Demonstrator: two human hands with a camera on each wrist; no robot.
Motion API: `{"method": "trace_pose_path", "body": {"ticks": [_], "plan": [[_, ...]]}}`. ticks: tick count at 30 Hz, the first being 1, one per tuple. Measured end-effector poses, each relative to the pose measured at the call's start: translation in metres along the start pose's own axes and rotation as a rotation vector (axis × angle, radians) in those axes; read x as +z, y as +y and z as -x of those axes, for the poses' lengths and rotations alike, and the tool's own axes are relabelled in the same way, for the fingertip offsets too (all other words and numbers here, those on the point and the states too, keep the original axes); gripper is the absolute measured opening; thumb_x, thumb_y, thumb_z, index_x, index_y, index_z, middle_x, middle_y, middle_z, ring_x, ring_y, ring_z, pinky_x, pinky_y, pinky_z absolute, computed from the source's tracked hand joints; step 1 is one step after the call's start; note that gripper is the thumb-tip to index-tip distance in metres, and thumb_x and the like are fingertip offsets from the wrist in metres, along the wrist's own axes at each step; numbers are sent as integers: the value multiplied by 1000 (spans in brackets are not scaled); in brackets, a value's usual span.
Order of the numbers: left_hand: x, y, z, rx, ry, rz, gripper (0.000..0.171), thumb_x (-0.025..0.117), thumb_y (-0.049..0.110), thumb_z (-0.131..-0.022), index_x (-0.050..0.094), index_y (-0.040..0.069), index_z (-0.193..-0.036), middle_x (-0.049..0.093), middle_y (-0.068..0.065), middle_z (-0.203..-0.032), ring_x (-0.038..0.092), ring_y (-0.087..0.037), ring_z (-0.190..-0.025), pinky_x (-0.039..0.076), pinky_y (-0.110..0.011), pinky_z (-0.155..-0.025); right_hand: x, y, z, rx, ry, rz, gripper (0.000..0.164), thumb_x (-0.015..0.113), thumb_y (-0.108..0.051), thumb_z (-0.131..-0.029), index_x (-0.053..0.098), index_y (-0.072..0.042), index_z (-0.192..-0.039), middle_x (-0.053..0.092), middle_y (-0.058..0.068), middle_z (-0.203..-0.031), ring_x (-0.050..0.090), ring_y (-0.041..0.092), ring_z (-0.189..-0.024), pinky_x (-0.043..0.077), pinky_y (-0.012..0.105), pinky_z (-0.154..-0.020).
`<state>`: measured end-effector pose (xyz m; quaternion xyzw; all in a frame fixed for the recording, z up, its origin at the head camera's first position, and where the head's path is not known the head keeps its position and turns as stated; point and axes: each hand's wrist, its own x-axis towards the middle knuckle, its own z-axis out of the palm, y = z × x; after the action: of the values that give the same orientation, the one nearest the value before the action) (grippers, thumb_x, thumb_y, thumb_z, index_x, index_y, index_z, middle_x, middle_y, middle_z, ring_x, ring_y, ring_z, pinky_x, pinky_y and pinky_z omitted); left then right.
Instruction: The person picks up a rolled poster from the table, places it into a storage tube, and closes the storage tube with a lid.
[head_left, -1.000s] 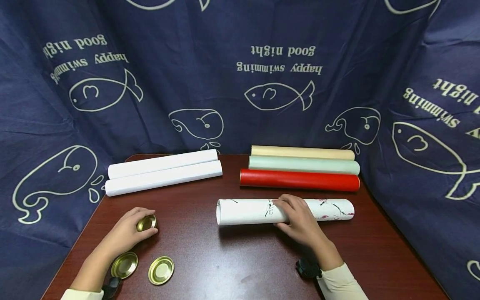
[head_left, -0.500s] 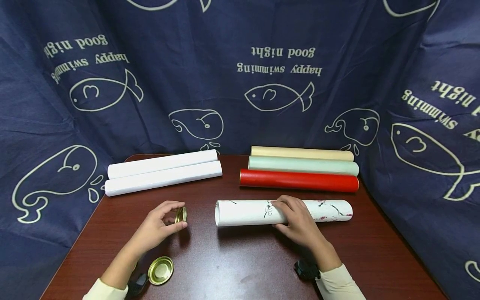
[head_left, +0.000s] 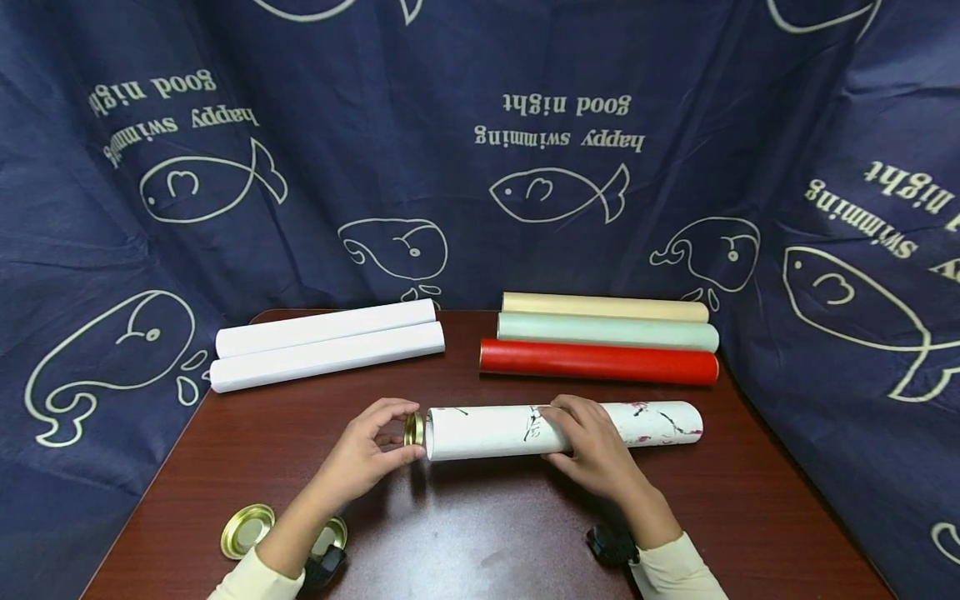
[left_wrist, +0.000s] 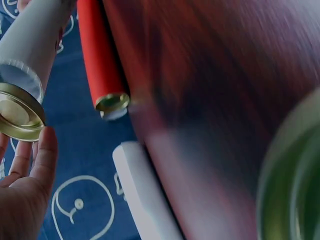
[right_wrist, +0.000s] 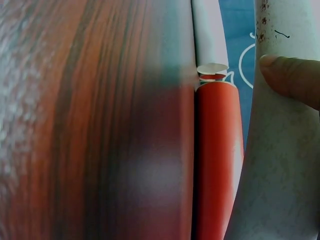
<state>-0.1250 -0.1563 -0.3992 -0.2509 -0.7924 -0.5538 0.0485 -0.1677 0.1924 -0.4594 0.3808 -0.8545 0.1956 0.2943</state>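
Just then we noted left grip (head_left: 362, 450) had carried its pinched gold lid (head_left: 413, 430) up to the patterned tube (head_left: 487, 432), apparently aligned but unseated; right grip (head_left: 594, 446) held the tube.

The person's left sleeve (head_left: 258, 578) and right sleeve (head_left: 677, 572) are plain cream and stop short of the wrist, with a boxy black left device (head_left: 326, 567) and similar right device (head_left: 611, 546) worn near the bare left hand (head_left: 369, 451) and right hand (head_left: 592, 443).

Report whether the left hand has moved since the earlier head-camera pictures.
Yes. The left hand, pinching a gold lid, has moved rightward, closer to the unmoved red tube.
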Motion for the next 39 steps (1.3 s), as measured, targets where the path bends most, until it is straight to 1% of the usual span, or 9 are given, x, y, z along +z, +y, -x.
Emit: {"method": "trace_pose_path", "body": {"ticks": [5, 8, 13, 15, 21, 25, 30, 35, 39], "plan": [[12, 7, -1, -16, -2, 35, 50, 75, 3, -74, 54, -5, -118, 51, -17, -118, 61, -28, -90, 51, -43, -79, -1, -3, -1, -7, 4, -2, 68, 82, -19, -54, 58, -12, -117, 54, 7, -112, 51, 25, -102, 36, 41, -90], [15, 6, 0, -21, 12, 39, 50, 75, 3, -75, 53, -4, -119, 51, -16, -119, 61, -25, -92, 51, -43, -80, 0, -3, -1, -10, 5, 1, 66, 81, -19, -54, 59, -11, -116, 54, 8, -111, 51, 25, -102, 35, 41, -90], [18, -19, 2, -30, 30, 45, 54, 76, 21, -75, 54, 5, -122, 51, -6, -121, 57, -21, -100, 50, -34, -83, -1, -3, -1, -17, 3, 4, 66, 81, -20, -54, 59, -11, -116, 54, 8, -111, 51, 25, -103, 35, 41, -91], [19, -23, 2, -27, 39, 46, 54, 76, 22, -75, 54, 6, -122, 51, -3, -121, 57, -20, -102, 50, -33, -84, -2, -3, -2, -15, 3, 5, 66, 81, -20, -54, 59, -11, -116, 54, 9, -111, 51, 26, -103, 35, 42, -91], [18, 6, 1, -28, 48, 51, 51, 75, 5, -75, 53, -5, -119, 51, -16, -120, 54, -30, -106, 50, -40, -83, -2, -3, -2, -14, -1, 11, 66, 81, -20, -55, 58, -11, -116, 54, 9, -111, 50, 26, -103, 36, 43, -90], [18, 9, 0, -22, 54, 95, 50, 74, 0, -74, 53, -9, -118, 50, -21, -120, 53, -33, -108, 50, -37, -83, -3, -3, -3, -24, -5, -3, 68, 82, -20, -55, 57, -10, -117, 54, 9, -112, 50, 27, -104, 35, 45, -90], [21, 1, -2, -20, 64, 180, 51, 76, -3, -69, 54, -10, -115, 51, -20, -116, 52, -35, -109, 48, -39, -85, -3, -4, -4, -40, -27, -23, 68, 83, -19, -54, 57, -9, -116, 53, 9, -112, 50, 27, -104, 35, 45, -90], [27, -10, -2, -24, 64, 180, 53, 77, 1, -68, 55, -9, -116, 52, -18, -117, 54, -36, -107, 47, -41, -87, -3, -3, -3, -52, -56, -24, 67, 83, -19, -55, 56, -8, -115, 53, 10, -112, 50, 28, -104, 36, 45, -91], [31, -25, -4, -24, 49, 158, 55, 76, 6, -71, 54, -2, -121, 51, -17, -121, 53, -34, -110, 48, -36, -86, -7, 0, -4, -31, -101, -9, 67, 84, -22, -58, 55, -8, -117, 53, 11, -113, 50, 29, -105, 37, 45, -92]]}}
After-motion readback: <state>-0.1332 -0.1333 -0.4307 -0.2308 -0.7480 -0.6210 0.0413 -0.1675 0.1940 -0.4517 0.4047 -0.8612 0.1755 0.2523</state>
